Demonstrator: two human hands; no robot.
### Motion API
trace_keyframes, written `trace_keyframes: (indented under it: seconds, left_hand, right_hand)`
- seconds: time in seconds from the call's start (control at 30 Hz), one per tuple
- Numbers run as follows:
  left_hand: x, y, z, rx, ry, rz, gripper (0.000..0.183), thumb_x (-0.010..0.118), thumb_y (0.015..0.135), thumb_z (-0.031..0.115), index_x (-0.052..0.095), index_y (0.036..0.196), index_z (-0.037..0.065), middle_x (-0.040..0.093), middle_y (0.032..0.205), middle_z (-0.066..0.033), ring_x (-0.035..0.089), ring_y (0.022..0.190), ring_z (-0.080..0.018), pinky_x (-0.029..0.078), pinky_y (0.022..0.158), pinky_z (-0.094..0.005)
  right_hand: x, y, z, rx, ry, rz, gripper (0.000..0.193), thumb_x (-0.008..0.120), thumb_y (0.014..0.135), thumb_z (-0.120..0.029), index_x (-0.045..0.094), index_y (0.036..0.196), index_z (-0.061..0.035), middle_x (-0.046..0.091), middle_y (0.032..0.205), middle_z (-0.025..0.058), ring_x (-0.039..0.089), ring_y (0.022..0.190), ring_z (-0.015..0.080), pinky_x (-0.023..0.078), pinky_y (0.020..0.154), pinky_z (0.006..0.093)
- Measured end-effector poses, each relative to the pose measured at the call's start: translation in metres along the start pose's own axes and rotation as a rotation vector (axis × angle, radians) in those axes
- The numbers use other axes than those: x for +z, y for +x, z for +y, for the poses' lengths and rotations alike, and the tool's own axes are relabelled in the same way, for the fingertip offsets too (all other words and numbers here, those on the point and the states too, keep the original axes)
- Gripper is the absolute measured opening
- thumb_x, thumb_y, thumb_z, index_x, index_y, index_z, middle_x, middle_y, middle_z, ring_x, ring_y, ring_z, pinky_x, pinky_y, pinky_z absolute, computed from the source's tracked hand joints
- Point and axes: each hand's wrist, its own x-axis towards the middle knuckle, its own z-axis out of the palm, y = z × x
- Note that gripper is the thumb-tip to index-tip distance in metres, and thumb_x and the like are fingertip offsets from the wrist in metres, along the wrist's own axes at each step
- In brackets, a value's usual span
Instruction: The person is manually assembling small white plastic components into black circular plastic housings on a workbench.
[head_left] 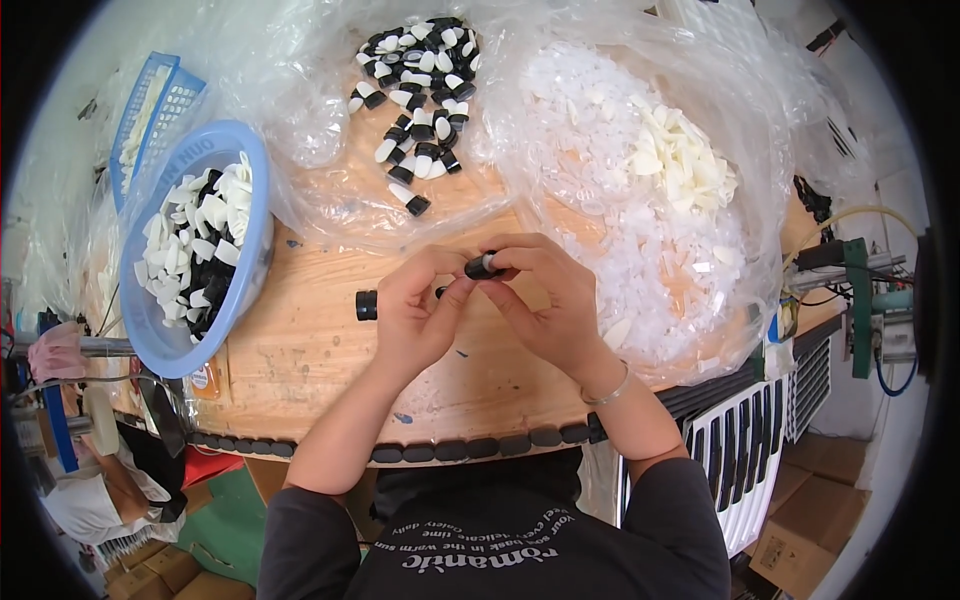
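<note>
In front of me both hands meet at a small black cap point(481, 268) with a pale bit at its end. My left hand point(415, 312) pinches it from the left with thumb and forefinger. The fingers of my right hand point(548, 305) grip its other side. A short black cylinder point(367, 305) sticks out beside the left hand, and whether the curled fingers touch it I cannot tell. Farther off lies a heap of black caps with white oval tips point(420, 85), one of them point(408, 198) nearest to me.
At left stands a blue basin point(250, 270) of white and black parts, with a blue basket point(165, 75) behind. Clear plastic sheeting on the right carries translucent bits point(660, 290) and cream-coloured oval pieces point(685, 165). Black pads point(450, 450) line the table's near edge.
</note>
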Motion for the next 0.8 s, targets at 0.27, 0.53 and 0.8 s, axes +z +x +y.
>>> trace_keyframes:
  seconds: [0.27,0.53,0.8]
  left_hand:
    - [-0.003,0.004,0.001,0.05,0.06,-0.038,0.018,0.058,0.081,-0.014,0.06,0.095,-0.003,0.063,0.096,-0.0116,0.059,0.089,-0.0164,0.045,0.082,-0.0247]
    - [0.006,0.003,0.011,0.119,0.112,0.094,0.027,0.063,0.076,-0.014,0.061,0.1,-0.002,0.064,0.097,-0.0127,0.06,0.086,-0.0194,0.048,0.078,-0.0274]
    - [-0.003,0.006,0.008,0.27,0.256,-0.026,0.033,0.064,0.073,-0.014,0.062,0.103,-0.003,0.065,0.099,-0.016,0.062,0.086,-0.0257,0.05,0.077,-0.031]
  right_hand:
    - [-0.005,0.003,-0.002,0.059,0.056,-0.049,0.025,0.074,0.073,0.007,0.061,0.091,-0.0039,0.065,0.1,0.0128,0.066,0.086,0.0192,0.053,0.074,0.027]
    - [-0.005,0.002,-0.003,-0.003,0.01,-0.044,0.023,0.072,0.073,0.008,0.06,0.088,-0.0035,0.065,0.101,0.0136,0.066,0.085,0.0225,0.054,0.074,0.0289]
    - [-0.004,0.002,-0.009,-0.061,-0.024,-0.046,0.03,0.072,0.073,0.008,0.061,0.099,-0.0024,0.065,0.102,0.0142,0.067,0.085,0.0231,0.056,0.07,0.0278]
